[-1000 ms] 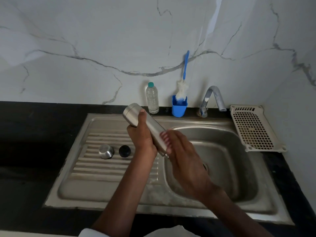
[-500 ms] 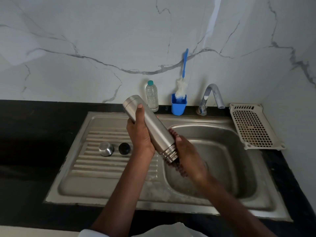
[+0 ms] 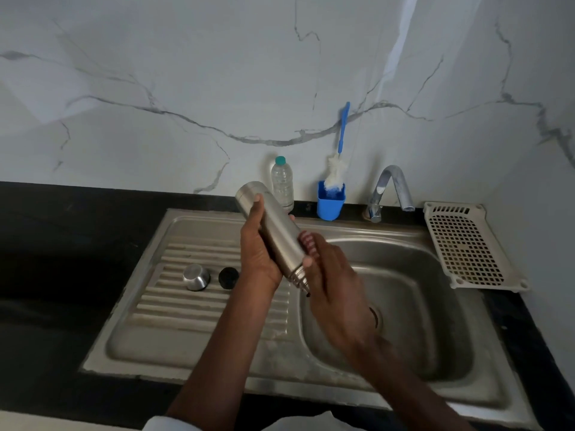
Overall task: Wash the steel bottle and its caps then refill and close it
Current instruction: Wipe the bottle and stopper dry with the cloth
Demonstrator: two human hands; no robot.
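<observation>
White marble-look wall (image 3: 186, 73) with grey veins fills the top half. Below it a black counter (image 3: 46, 275) runs the full width. Set into the counter is a steel sink (image 3: 311, 388): ribbed draining board (image 3: 174, 303) on the left, basin (image 3: 435, 306) with a drain on the right. A cream plastic rack (image 3: 466, 247) lies on the counter at the basin's right edge. A chrome tap (image 3: 392, 188) stands behind the basin.

The steel bottle (image 3: 273, 231) is held tilted over the join between draining board and basin, base up toward the wall, threaded mouth pointing down toward the basin. The left hand (image 3: 258, 253) grips its body, fingers wrapped round it, thumb along the near side. The right hand (image 3: 333, 284) is against the bottle's lower end, holding a pink scrubber (image 3: 308, 241) against the bottle's side; how its fingers lie on the scrubber is not clear.

Behind the sink sits a blue cup (image 3: 331, 202) holding a blue-handled bottle brush (image 3: 337, 163). Just left of it stands a clear plastic bottle (image 3: 282, 185) with a teal lid. On the draining board lie a steel cap (image 3: 196, 276) and, just beside it, a black cap (image 3: 228, 277), apart from each other. A white sleeve (image 3: 161, 424) shows at the bottom edge.
</observation>
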